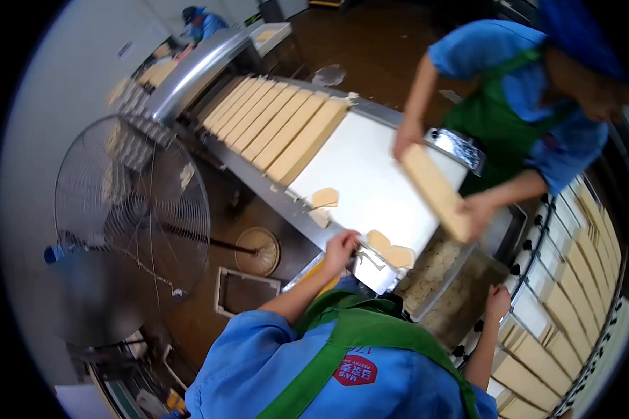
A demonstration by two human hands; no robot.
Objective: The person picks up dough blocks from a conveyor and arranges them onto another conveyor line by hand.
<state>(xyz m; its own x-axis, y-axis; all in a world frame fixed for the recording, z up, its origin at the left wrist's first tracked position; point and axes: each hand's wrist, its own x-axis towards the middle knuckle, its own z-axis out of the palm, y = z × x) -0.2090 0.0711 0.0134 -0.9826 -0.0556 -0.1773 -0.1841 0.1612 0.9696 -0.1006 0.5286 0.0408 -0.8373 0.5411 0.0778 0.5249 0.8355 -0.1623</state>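
My left hand (342, 249) is curled at the near edge of the white conveyor belt (370, 174), beside a shiny metal plate (376, 271); what its fingers hold, if anything, is hidden. Small flat dough pieces (398, 256) lie on the belt just past the plate. Off to the right, my right hand (497, 302) is loosely closed with nothing visible in it, between a bin of dough scraps (437, 269) and a rack of dough strips (562, 307). Long dough slabs (307, 140) lie side by side farther up the belt.
Across the belt, a co-worker (517, 105) in a green apron holds a long dough slab (433, 188) in both hands. A large wire fan (133, 188) stands at left, near an empty metal frame (247, 290) on the floor. Another person (204, 24) is in the back.
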